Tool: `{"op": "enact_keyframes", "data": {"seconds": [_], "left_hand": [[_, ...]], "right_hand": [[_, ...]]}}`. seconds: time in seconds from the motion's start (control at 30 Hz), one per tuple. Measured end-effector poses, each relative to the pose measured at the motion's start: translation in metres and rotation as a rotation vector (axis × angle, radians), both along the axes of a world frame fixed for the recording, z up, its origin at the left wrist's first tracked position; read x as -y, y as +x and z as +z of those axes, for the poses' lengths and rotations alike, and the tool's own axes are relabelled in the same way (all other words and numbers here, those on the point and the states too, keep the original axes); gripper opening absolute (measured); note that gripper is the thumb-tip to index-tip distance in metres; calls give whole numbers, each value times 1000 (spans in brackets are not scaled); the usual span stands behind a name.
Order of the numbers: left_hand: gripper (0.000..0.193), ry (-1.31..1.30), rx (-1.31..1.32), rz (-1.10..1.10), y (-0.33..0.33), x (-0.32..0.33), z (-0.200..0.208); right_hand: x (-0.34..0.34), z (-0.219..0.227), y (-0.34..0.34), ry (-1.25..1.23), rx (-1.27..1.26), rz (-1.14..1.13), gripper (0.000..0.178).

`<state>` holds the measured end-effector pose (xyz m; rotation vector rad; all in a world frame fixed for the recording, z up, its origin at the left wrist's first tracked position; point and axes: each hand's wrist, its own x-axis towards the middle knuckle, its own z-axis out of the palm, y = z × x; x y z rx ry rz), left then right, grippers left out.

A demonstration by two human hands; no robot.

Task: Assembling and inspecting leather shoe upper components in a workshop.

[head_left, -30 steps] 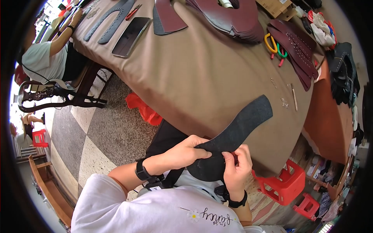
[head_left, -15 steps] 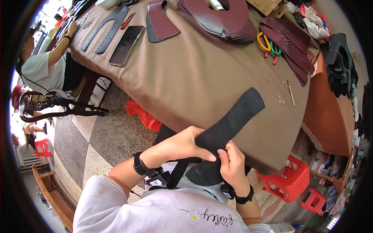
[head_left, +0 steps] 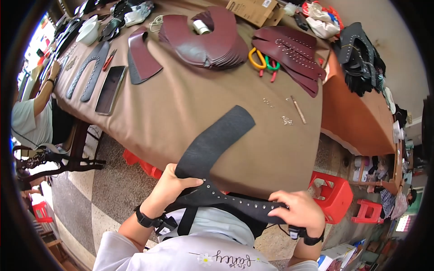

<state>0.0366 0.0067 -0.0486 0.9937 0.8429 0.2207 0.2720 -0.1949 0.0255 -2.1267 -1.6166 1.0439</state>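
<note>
A black curved leather piece [head_left: 219, 137] spans my lap and the table's near edge, one plain arm reaching away over the cloth. Along its other arm runs a row of silver studs. My left hand [head_left: 171, 192] grips it at the bend, thumb on top beside a stud and fingers underneath. At the studded end, my right hand [head_left: 300, 210] is closed on the leather, with some fingertips hidden below. Loose silver studs [head_left: 287, 120] and a thin stick-like tool [head_left: 298, 109] lie on the brown cloth [head_left: 181, 122] beyond.
Stacked maroon leather pieces [head_left: 190, 45], yellow- and green-handled scissors [head_left: 257, 58], studded maroon strips [head_left: 289, 49] and a phone [head_left: 110, 90] lie farther back. A red stool [head_left: 332, 196] stands at right. Another person's arm [head_left: 43, 99] shows at far left.
The leather piece has turned over and opened out, so its studs now show. My right hand has moved right to the studded end, and my left hand has shifted left. The view has swung right.
</note>
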Motion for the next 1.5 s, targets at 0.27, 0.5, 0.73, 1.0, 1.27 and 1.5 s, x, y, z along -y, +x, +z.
{"op": "enact_keyframes", "data": {"seconds": [0.27,0.5,0.73,1.0,1.27,1.5], "left_hand": [[16,-205,125,2,21,28,-17],[25,-265,153,47,26,21,-17],[28,-359,141,111,27,20,-20],[27,-339,143,135,26,24,-18],[26,-327,155,131,27,25,-19],[26,-340,150,137,25,26,-19]], "right_hand": [[-42,-35,107,258,-96,-350,22],[-92,-79,118,595,211,-343,7],[-93,-86,125,530,190,-372,7],[-93,-83,122,599,171,-401,7],[-92,-88,124,610,319,-220,3],[-89,-89,126,562,357,-208,2]]}}
